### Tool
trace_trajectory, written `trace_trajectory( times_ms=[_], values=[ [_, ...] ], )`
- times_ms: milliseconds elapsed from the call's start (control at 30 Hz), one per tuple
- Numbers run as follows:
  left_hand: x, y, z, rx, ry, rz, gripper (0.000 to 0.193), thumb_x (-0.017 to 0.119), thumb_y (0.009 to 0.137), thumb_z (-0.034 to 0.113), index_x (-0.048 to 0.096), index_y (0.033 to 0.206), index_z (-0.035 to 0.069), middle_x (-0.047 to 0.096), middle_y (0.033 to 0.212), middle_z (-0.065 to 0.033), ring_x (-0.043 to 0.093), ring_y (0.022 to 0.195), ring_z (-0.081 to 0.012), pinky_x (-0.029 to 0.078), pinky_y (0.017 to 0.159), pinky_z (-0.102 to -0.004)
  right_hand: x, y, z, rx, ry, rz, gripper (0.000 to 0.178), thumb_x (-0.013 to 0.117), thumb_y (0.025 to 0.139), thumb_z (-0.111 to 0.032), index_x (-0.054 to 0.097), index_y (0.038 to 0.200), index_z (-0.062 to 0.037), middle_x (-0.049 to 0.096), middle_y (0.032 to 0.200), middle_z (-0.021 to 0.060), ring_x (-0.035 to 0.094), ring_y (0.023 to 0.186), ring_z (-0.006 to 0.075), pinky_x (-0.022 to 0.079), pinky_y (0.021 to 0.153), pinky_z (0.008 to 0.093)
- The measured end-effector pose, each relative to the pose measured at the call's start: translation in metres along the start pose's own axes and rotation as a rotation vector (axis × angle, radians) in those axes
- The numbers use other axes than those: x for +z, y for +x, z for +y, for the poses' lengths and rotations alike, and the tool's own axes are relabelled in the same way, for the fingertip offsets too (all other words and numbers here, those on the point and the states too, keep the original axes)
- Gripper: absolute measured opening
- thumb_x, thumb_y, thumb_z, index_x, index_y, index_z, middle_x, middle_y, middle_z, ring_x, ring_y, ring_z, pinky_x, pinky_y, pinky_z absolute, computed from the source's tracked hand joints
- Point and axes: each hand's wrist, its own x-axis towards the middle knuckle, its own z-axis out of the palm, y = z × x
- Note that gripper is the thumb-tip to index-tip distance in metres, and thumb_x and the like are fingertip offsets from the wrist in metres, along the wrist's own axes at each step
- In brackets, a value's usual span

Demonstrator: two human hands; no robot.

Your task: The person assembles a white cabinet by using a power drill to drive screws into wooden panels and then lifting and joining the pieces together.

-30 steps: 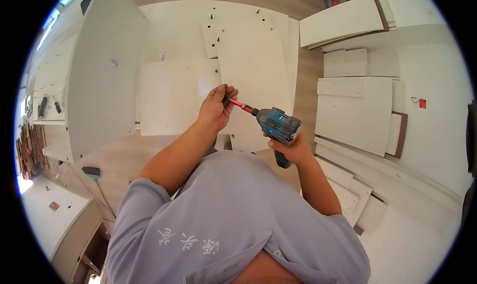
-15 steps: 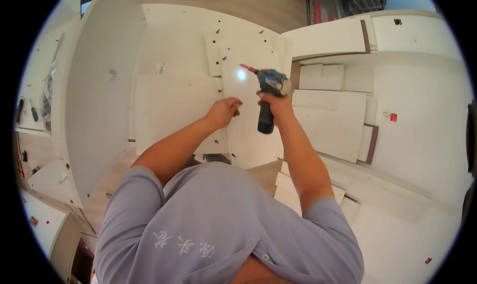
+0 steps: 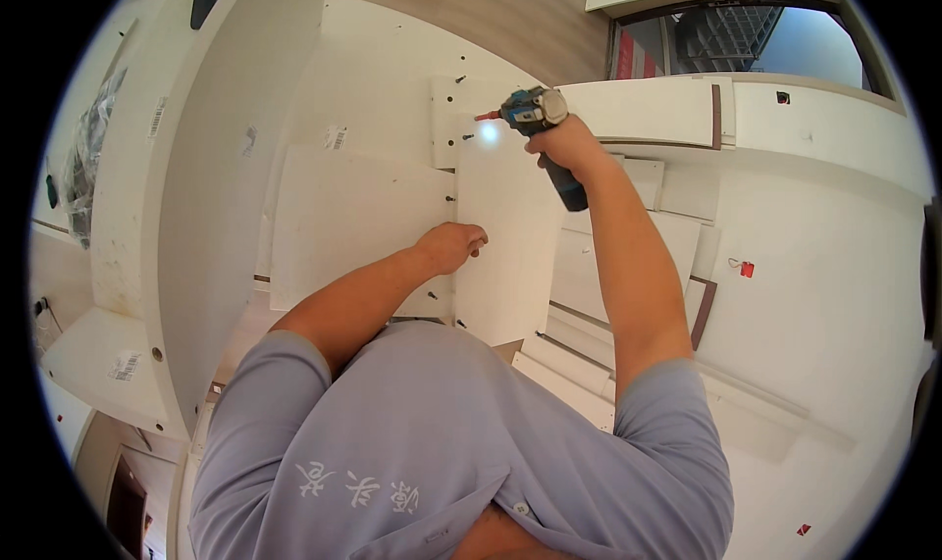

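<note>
In my right hand (image 3: pixel 567 144) is a blue and black cordless drill (image 3: pixel 533 109). Its red-tipped bit (image 3: pixel 487 117) points left above the far end of a white board (image 3: pixel 505 251), and its lamp throws a bright spot there. My left hand (image 3: pixel 453 247) is closed over the board's left edge, fingertips pressed together; whatever they may hold is hidden. Small dark connector bolts stick out along the boards' edges, one bolt (image 3: pixel 468 137) just left of the light spot and another bolt (image 3: pixel 450 199) beyond my left hand.
An upright white panel (image 3: pixel 221 187) stands at my left. Behind it lies clear plastic wrapping (image 3: pixel 88 158). More white boards (image 3: pixel 643 236) are stacked to the right. At the far right is an opening with a dark rack (image 3: pixel 726 38). Wooden flooring (image 3: pixel 491 11) shows at the far side.
My right hand has carried the drill farther away across the board, its bit now just beyond a bolt. The whole view has shifted slightly. My left hand stays closed near the same edge.
</note>
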Motion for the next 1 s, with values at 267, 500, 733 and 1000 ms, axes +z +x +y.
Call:
trace_trajectory(
  times_ms=[267,500,733,1000],
  values=[
    [0.001,0.003,-0.003,0.005,0.015,-0.007,0.023,0.053,0.105,0.021,0.067,0.116,0.006,0.076,0.096,-0.0082,0.071,0.09,-0.0274,0.055,0.082,-0.0406,-0.003,0.014,-0.011,0.025,-0.045,-0.05,0.021,0.077,0.072,-0.007,0.07,0.088,0.0048,0.07,0.081,0.0124,0.071,0.067,0.0233,0.056,0.063,0.0382],
    [-0.004,0.0,0.011,-0.027,0.009,-0.013,0.025,0.055,0.105,0.022,0.066,0.12,0.006,0.074,0.092,-0.0087,0.069,0.083,-0.0265,0.054,0.077,-0.0405,-0.013,0.004,0.005,-0.103,-0.101,-0.033,0.022,0.077,0.073,-0.009,0.072,0.089,0.0043,0.073,0.079,0.0118,0.071,0.068,0.0211,0.056,0.068,0.0357],
    [-0.042,-0.028,0.032,-0.093,-0.085,0.294,0.051,0.073,0.092,0.029,0.056,0.136,0.011,0.07,0.088,-0.0105,0.068,0.083,-0.0273,0.053,0.076,-0.0407,-0.041,-0.109,0.022,-0.115,0.286,-0.134,0.033,0.077,0.075,-0.002,0.07,0.106,0.0039,0.075,0.092,0.0117,0.07,0.079,0.0189,0.058,0.074,0.0347],
    [-0.049,-0.022,0.046,0.002,0.051,0.328,0.071,0.077,0.087,0.023,0.044,0.149,0.014,0.067,0.084,-0.0096,0.067,0.08,-0.0278,0.053,0.075,-0.0403,-0.018,-0.171,0.078,-0.09,0.609,-0.257,0.044,0.076,0.078,0.004,0.066,0.121,0.0006,0.074,0.102,0.0123,0.069,0.087,0.0179,0.058,0.072,0.0331]
  ],
)
